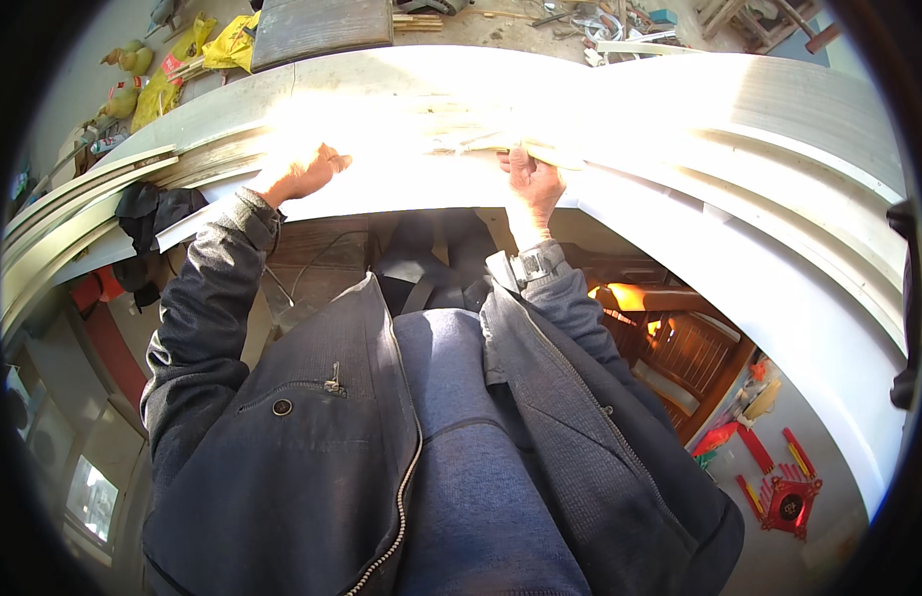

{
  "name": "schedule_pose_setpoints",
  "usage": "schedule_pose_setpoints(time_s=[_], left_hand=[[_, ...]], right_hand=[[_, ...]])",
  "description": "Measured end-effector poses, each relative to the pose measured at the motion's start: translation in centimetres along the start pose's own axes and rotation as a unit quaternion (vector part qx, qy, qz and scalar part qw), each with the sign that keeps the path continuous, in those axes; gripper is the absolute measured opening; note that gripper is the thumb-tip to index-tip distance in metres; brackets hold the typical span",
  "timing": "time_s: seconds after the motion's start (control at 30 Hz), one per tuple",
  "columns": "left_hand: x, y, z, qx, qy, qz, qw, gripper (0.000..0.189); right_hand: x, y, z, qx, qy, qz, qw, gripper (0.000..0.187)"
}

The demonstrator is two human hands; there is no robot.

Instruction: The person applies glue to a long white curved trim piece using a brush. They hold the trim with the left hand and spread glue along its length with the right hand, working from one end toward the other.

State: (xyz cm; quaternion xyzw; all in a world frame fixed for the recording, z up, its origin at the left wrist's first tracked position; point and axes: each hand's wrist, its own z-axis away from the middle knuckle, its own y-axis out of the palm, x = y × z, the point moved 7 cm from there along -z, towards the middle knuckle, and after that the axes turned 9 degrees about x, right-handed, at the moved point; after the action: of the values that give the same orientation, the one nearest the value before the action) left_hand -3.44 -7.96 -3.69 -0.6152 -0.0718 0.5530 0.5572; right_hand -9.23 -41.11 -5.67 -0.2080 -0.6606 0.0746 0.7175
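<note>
Strong glare covers the middle of the long white work surface [401,190]. Over its left part is my left hand [304,173], the fingers curled with thumb and forefinger close together; glare hides whether anything thin is between them. To the right, my right hand [531,179] pinches a pale thin strip [554,155] that lies roughly level and sticks out on both sides of the fingers. Thin, rough-edged wood strips [461,108] lie beyond the hands. Long pale strips [88,190] lie beside my left forearm.
Black objects [159,208] rest at the surface's left part. Long pale panels or strips [796,197] run along the right. Beyond the far edge are a dark board [323,30], yellow bags [230,45] and scattered scraps [610,26]. A wooden chair [684,350] stands below right.
</note>
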Motion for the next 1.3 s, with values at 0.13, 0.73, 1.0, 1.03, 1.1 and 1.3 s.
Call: schedule_pose_setpoints(time_s=[0.13,0.73,1.0,1.03,1.1,1.3], left_hand=[[0.9,0.2,-0.4,0.109,-0.076,-0.032,0.991,0.018],[1.4,0.7,-0.4,0.241,-0.176,-0.015,0.954,0.049],[0.8,0.8,-0.3,0.307,-0.195,-0.007,0.932,0.053],[0.9,0.8,-0.5,0.310,-0.202,-0.014,0.929,0.053],[0.8,0.8,-0.7,0.300,-0.209,-0.029,0.930,0.050],[-0.8,-0.2,-1.6,0.116,-0.132,-0.046,0.983,0.024]], right_hand=[[-0.8,-1.9,-0.7,-0.029,0.020,0.106,0.994,0.031],[-1.1,-2.2,-3.5,0.037,-0.018,0.076,0.996,0.037],[-1.7,-3.9,-1.0,0.041,-0.034,0.148,0.988,0.025],[-1.4,-5.2,-1.0,0.016,-0.047,0.144,0.988,0.024],[-1.1,-7.3,-1.0,-0.003,-0.029,0.175,0.984,0.021],[-2.4,-9.2,-0.8,-0.145,0.012,0.146,0.979,0.020]])
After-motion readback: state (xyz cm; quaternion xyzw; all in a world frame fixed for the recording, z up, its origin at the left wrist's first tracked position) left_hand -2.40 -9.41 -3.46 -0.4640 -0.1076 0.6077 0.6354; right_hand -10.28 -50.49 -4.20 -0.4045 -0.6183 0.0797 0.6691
